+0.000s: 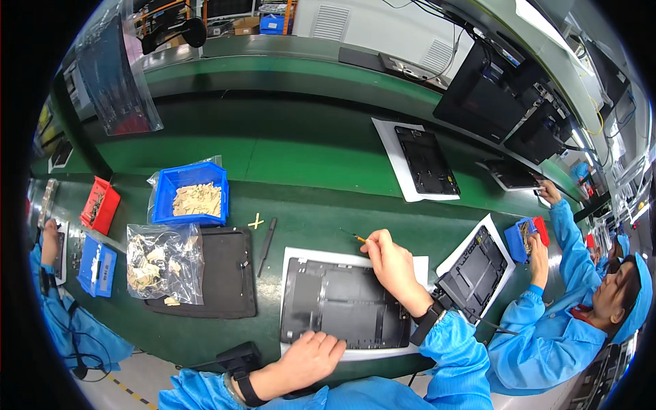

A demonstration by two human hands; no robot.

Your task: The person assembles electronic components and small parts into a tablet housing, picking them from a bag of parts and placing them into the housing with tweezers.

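Note:
A black tablet back housing lies on a white sheet in front of me, its inner side up. Above its far right part is my right hand, closed, with a small thin orange-and-dark piece pinched at the fingertips; its exact kind is too small to tell. My left hand rests at the near edge of the housing, fingers curled together over that edge. What lies under those fingers is hidden.
Left of the housing are a dark flat tool, a black pad, a clear bag of tan pieces and a blue bin of similar pieces. Another housing lies at right, beside a co-worker. A third housing is on the raised shelf.

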